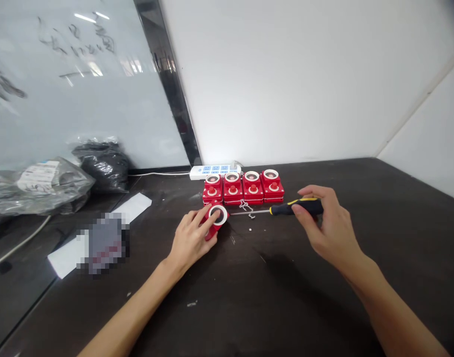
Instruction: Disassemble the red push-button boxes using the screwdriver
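Note:
My left hand (192, 238) is closed round a red box-shaped unit (208, 232) with a white ring round a dark round opening, fingers over its ring side. In my right hand (330, 229) is a screwdriver (299, 207) with a black and yellow handle, pinched between thumb and fingers. Its thin shaft points left and its tip meets the right side of the held unit; the exact contact point is too small to make out. Just behind stands a row of several similar red units (252, 188), each with a white ring and a red button.
A white power strip (210, 171) lies behind the row, against the wall. White string-like scraps (246, 207) lie in front of the row on the dark table (241, 297). To the left are plastic bags (102, 166), white paper (68, 255) and a blurred-out item (106, 243).

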Action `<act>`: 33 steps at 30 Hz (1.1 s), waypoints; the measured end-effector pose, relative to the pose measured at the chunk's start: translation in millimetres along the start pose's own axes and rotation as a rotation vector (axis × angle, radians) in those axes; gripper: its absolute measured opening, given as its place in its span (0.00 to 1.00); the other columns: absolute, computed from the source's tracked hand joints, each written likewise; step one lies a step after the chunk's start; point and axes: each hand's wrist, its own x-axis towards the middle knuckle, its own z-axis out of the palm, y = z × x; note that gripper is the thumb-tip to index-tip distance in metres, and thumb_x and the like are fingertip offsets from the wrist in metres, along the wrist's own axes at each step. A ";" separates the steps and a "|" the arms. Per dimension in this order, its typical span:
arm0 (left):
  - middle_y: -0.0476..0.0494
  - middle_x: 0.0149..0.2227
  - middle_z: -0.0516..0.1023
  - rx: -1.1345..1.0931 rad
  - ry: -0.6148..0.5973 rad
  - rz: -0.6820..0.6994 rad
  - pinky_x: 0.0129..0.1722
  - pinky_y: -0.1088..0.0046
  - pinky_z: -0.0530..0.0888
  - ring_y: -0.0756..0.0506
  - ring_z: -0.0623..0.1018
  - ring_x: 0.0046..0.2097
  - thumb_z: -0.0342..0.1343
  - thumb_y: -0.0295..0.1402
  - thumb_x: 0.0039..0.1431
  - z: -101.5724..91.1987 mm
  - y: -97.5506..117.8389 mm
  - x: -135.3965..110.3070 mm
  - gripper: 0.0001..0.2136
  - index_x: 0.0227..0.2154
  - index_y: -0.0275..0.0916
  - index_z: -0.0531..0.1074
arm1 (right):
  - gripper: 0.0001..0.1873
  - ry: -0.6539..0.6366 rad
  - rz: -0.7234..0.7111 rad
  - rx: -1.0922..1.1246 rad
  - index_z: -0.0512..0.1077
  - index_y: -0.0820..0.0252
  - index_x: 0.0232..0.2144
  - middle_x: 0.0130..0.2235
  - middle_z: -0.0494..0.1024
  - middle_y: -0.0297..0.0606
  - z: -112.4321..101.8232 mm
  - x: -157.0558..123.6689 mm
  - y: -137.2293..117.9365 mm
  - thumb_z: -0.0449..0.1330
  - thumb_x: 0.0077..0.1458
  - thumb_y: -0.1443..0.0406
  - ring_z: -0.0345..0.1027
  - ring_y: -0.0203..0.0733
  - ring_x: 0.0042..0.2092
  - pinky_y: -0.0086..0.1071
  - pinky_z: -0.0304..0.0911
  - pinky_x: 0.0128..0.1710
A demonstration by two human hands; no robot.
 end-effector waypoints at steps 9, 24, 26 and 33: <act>0.38 0.57 0.72 -0.009 0.030 -0.009 0.47 0.58 0.73 0.39 0.73 0.46 0.59 0.30 0.56 3.5 -5.9 -3.4 0.22 0.55 0.42 0.69 | 0.12 0.011 -0.027 -0.006 0.67 0.57 0.47 0.41 0.76 0.40 6.2 -2.2 4.0 0.56 0.61 0.61 0.72 0.42 0.36 0.34 0.67 0.36; 0.37 0.58 0.72 -0.008 0.022 -0.005 0.47 0.58 0.73 0.38 0.73 0.47 0.57 0.31 0.58 5.4 -3.8 -4.6 0.22 0.56 0.42 0.69 | 0.09 0.095 -0.071 0.142 0.71 0.55 0.42 0.41 0.77 0.40 5.8 -3.2 -8.5 0.60 0.57 0.68 0.73 0.46 0.42 0.39 0.69 0.41; 0.38 0.58 0.71 -0.011 0.023 -0.005 0.47 0.58 0.72 0.38 0.73 0.47 0.57 0.31 0.58 5.6 -3.7 -4.8 0.22 0.56 0.42 0.68 | 0.06 0.144 -0.078 0.134 0.71 0.55 0.38 0.36 0.77 0.37 6.9 -3.0 -9.7 0.61 0.57 0.68 0.73 0.42 0.37 0.36 0.68 0.38; 0.38 0.58 0.71 -0.029 0.023 -0.009 0.47 0.59 0.72 0.39 0.73 0.47 0.58 0.31 0.58 5.4 -4.3 -3.7 0.22 0.56 0.42 0.68 | 0.16 0.032 -0.046 0.346 0.69 0.57 0.49 0.45 0.75 0.42 6.3 -6.6 -6.4 0.57 0.57 0.68 0.71 0.46 0.43 0.41 0.68 0.43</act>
